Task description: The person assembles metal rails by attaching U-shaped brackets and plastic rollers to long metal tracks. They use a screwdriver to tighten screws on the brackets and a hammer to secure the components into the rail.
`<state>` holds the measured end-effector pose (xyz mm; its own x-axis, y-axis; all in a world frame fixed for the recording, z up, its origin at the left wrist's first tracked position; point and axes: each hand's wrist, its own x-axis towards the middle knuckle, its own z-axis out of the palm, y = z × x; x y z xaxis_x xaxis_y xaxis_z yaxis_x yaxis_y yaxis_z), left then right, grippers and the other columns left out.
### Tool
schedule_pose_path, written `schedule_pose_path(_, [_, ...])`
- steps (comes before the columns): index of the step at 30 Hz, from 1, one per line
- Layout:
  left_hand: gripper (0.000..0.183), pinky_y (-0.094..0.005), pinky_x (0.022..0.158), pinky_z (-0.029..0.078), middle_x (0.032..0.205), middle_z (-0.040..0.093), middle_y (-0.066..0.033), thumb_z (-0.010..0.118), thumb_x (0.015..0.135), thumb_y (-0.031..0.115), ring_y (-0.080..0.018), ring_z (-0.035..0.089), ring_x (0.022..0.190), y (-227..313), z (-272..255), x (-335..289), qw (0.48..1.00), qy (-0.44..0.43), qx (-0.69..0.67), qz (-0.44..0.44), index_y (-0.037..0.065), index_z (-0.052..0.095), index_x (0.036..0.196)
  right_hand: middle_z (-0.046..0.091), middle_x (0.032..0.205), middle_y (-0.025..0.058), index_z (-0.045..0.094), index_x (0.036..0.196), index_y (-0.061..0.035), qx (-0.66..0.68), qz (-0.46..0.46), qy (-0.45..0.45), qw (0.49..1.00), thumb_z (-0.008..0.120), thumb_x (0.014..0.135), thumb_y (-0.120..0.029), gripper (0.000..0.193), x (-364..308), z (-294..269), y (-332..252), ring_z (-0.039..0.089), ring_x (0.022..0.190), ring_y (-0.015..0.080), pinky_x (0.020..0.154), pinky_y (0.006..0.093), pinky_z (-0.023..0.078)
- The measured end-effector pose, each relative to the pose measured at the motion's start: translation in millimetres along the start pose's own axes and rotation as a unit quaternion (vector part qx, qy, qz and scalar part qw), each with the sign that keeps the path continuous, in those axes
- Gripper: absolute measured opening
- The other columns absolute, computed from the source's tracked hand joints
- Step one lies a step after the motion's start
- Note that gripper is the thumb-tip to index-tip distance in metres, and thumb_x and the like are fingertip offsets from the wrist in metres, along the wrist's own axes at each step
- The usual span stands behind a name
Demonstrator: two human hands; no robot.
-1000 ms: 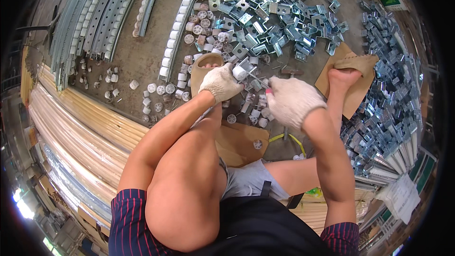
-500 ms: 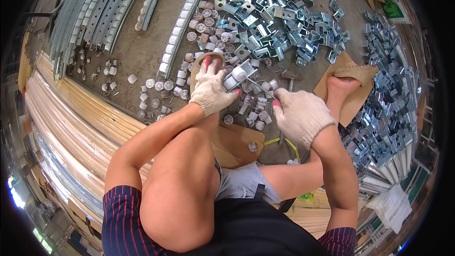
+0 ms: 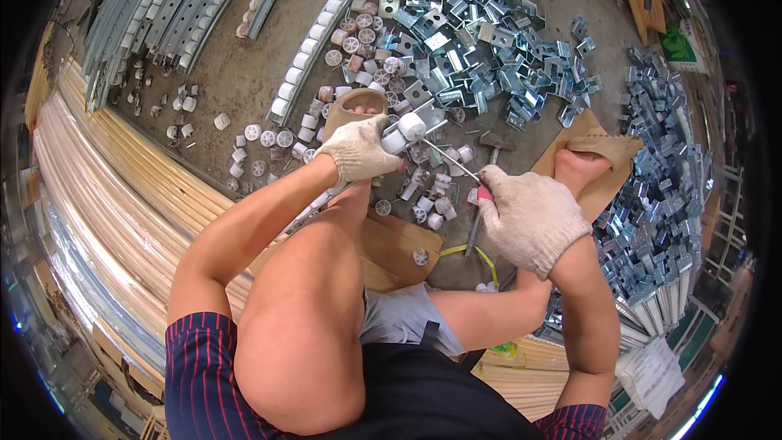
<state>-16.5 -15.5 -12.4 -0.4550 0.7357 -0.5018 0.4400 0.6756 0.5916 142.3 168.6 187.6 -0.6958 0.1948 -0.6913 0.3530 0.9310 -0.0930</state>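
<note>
Roller channel (image 3: 395,141) at the left shin (image 3: 350,200); left hand (image 3: 358,149) gripping it, right hand (image 3: 533,216) pinching a thin rod (image 3: 450,156).
Since the previous frame, the left fingers have drawn in from spread to curled, and more rod shows. Channel axis: lower left to upper right, far end pointing away from the body. The left hand hides the channel's middle; rod-tip contact cannot be determined.
</note>
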Motion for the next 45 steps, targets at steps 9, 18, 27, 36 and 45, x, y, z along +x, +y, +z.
schedule_pose_path(9, [0.052, -0.0466, 0.095, 0.058, 0.103, 0.078, -0.0224, 0.077, 0.078, 0.047, -0.0389, 0.076, 0.102, 22, 25, 8, 0.996, -0.001, 0.015, -0.089, 0.007, 0.076, 0.111, 0.076, 0.111, 0.0245, 0.064, 0.134, -0.0058, 0.006, -0.046, -0.067, 0.997, 0.058, 0.097, -0.017, 0.04, 41, 5, -1, 0.075, 0.103, 0.0408, 0.086, 0.0521, 0.06])
schedule_pose_path(18, [0.043, -0.0481, 0.093, 0.058, 0.097, 0.077, -0.026, 0.073, 0.077, 0.037, -0.0418, 0.075, 0.099, 6, 35, 8, 0.998, 0.04, -0.002, -0.052, 0.005, 0.076, 0.105, 0.077, 0.108, 0.0227, 0.056, 0.15, -0.0109, -0.022, 0.006, -0.072, 0.997, 0.054, 0.098, -0.016, 0.052, 47, 40, -26, 0.076, 0.099, 0.041, 0.085, 0.0537, 0.06])
schedule_pose_path(27, [0.048, -0.0462, 0.105, 0.055, 0.115, 0.074, -0.0304, 0.066, 0.08, 0.032, -0.0418, 0.072, 0.114, 15, 17, 10, 0.998, 0.006, 0.011, -0.062, 0.0, 0.077, 0.113, 0.076, 0.103, 0.0218, 0.047, 0.159, -0.0203, 0.013, 0.02, -0.005, 1.0, 0.054, 0.102, -0.025, 0.057, 42, 90, -14, 0.074, 0.093, 0.0419, 0.083, 0.0556, 0.059])
schedule_pose_path(36, [0.064, -0.0475, 0.099, 0.055, 0.107, 0.077, -0.0249, 0.078, 0.078, 0.054, -0.0401, 0.074, 0.106, 11, 25, 7, 0.997, 0.0, -0.009, -0.081, 0.004, 0.072, 0.118, 0.078, 0.102, 0.0176, 0.058, 0.148, -0.0152, -0.073, -0.023, -0.037, 0.996, 0.053, 0.103, -0.025, 0.046, 16, 19, -12, 0.076, 0.094, 0.0376, 0.081, 0.0522, 0.06])
schedule_pose_path(45, [0.089, -0.0447, 0.108, 0.051, 0.117, 0.073, -0.0324, 0.075, 0.077, 0.073, -0.0417, 0.07, 0.119, 15, -2, 7, 0.995, -0.067, -0.062, -0.044, 0.005, 0.065, 0.135, 0.076, 0.093, 0.0204, 0.067, 0.133, -0.0127, -0.055, -0.049, 0.039, 0.997, 0.054, 0.101, -0.021, 0.036, 18, 2, 10, 0.075, 0.089, 0.0405, 0.076, 0.0548, 0.059])
